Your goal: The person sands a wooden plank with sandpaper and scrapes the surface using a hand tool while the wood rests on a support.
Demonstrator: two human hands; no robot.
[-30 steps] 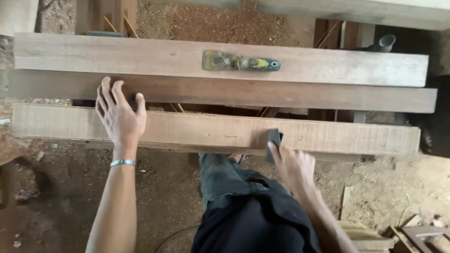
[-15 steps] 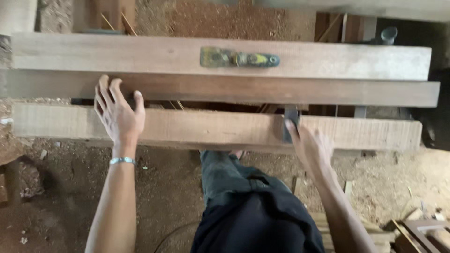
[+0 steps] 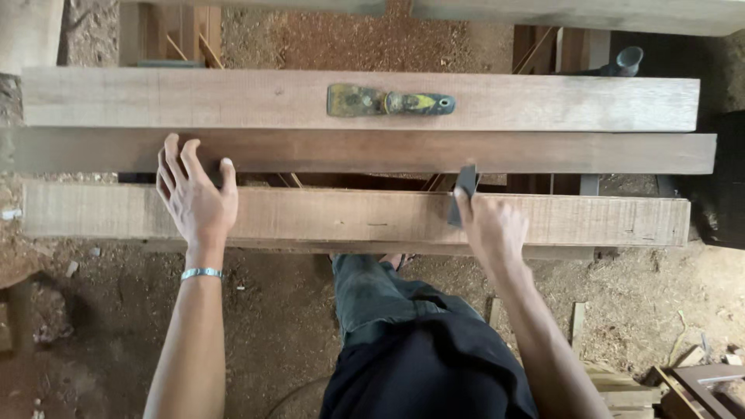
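Three long wooden boards lie side by side across my view. My left hand (image 3: 195, 195) rests flat with fingers spread on the nearest board (image 3: 349, 217), fingertips reaching the darker middle board (image 3: 388, 151). My right hand (image 3: 489, 229) grips a small dark flat scraper piece (image 3: 464, 188) and presses it onto the nearest board's top. A putty knife (image 3: 388, 102) with a rusty blade and a yellow and dark handle lies on the farthest board (image 3: 194, 97).
Sawdust and dirt cover the floor (image 3: 295, 326) under the boards. My dark trousers (image 3: 419, 349) fill the lower middle. Wood offcuts (image 3: 667, 380) lie at the lower right. Timber frames (image 3: 167, 35) stand behind the boards, and a dark cup-like object (image 3: 627, 58) sits at the upper right.
My right hand has slid the dark scraper along the nearest board, first to the right and then slightly back and up. My left hand has stayed planted on the board.
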